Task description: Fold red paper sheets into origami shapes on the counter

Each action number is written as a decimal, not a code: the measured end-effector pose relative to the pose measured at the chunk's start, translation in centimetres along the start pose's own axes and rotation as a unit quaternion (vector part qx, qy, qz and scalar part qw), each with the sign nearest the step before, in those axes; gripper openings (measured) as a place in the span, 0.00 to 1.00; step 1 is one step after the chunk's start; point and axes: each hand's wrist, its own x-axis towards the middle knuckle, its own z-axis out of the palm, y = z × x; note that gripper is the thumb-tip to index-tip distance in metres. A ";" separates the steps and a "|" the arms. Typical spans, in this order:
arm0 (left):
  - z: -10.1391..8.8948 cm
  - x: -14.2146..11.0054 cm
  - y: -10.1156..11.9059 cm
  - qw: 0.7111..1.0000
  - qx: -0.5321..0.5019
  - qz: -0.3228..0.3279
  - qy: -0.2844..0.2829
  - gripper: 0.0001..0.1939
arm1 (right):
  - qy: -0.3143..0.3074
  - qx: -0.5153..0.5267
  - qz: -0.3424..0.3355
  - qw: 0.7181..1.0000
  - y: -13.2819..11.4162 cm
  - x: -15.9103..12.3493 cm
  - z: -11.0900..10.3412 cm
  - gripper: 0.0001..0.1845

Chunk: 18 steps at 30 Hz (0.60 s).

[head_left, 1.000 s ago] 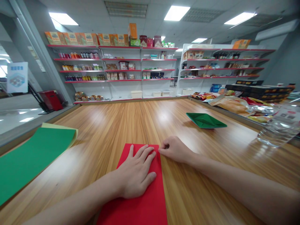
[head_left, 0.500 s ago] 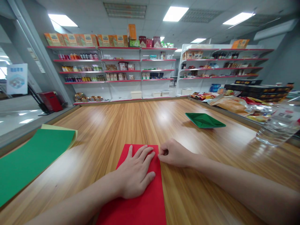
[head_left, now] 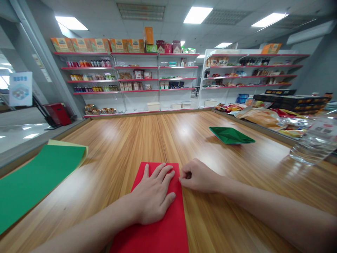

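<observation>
A sheet of red paper [head_left: 168, 228], long and narrow, lies on the wooden table in front of me. My left hand [head_left: 154, 196] rests flat on it, fingers spread, covering its middle and part of its far end. At the paper's right edge, close to the far corner, is my right hand [head_left: 198, 177]. Its fingers are curled, with thumb and forefinger pinched together at that edge. Farther right sits a folded green paper piece [head_left: 231, 136], its corners raised off the table. Green paper sheets [head_left: 44, 174] with a pale yellow one beneath lie at the left.
A clear plastic bottle [head_left: 313, 144] stands near the right edge. Past that edge are snack packets [head_left: 263, 117] and stacked black boxes [head_left: 292, 102]. Raised trim borders the wooden table [head_left: 131, 137]. Shelves of goods [head_left: 139, 89] line the back, and a red box [head_left: 59, 114] stands far left.
My right hand has slid a little toward me along the red paper's right edge. My left hand stays flat in the same place.
</observation>
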 end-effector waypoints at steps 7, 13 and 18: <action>0.3 0.0 0.0 1.000 0.001 -0.004 0.012 0.32 | 0.003 -0.008 0.002 1.000 0.1 -0.1 0.1 0.09; 0.1 0.0 0.1 1.000 0.003 -0.007 0.006 0.32 | 0.011 -0.014 -0.008 1.000 0.2 -0.2 0.3 0.09; 0.1 0.0 0.0 1.000 0.002 -0.006 0.012 0.32 | -0.007 -0.011 -0.013 1.000 -0.3 -0.4 0.2 0.08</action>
